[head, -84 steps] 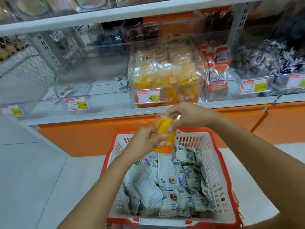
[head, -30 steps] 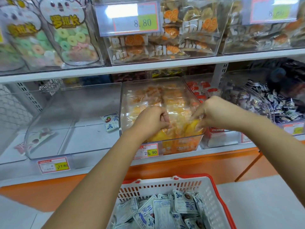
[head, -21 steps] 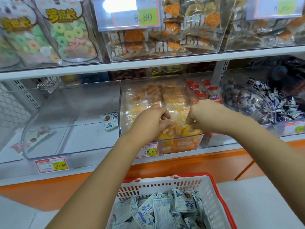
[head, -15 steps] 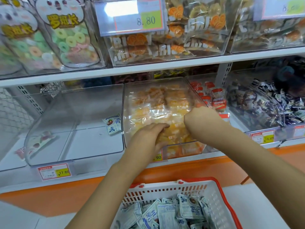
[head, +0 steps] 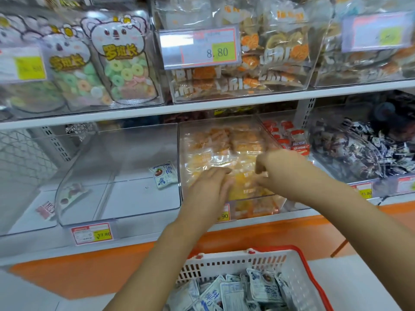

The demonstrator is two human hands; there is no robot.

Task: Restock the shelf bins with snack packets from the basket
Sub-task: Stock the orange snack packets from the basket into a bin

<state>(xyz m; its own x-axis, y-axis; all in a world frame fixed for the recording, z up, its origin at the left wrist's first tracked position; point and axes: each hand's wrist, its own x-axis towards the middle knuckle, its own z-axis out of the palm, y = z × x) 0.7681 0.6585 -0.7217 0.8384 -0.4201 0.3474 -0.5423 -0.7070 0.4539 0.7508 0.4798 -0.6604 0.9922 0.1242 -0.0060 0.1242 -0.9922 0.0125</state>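
**Orange packets under two hands in the clear bin**

Both forearms rise from the 6 o'clock edge of the view and converge on the clear bin (head: 224, 135) that sits on the lower shelf (head: 146, 240). The left hand (head: 208, 185) lies palm down with its fingers straight and close together, flat on the orange packets (head: 244, 189) heaped at the front of that bin. Just beside it, at its 3 o'clock, the right hand (head: 280, 169) arches over the same heap. Its fingers are curled downward and its thumb is tucked below them. The fingertips touch the packets, but whether they pinch one cannot be told.

At 6 o'clock of the hands, the white basket (head: 224, 263) with a red rim holds a pile of white-and-blue packets (head: 262, 286). At 9 o'clock of the filled bin stands a neighbouring bin (head: 116, 176), where a single white-and-blue packet (head: 164, 175) leans by the right wall.
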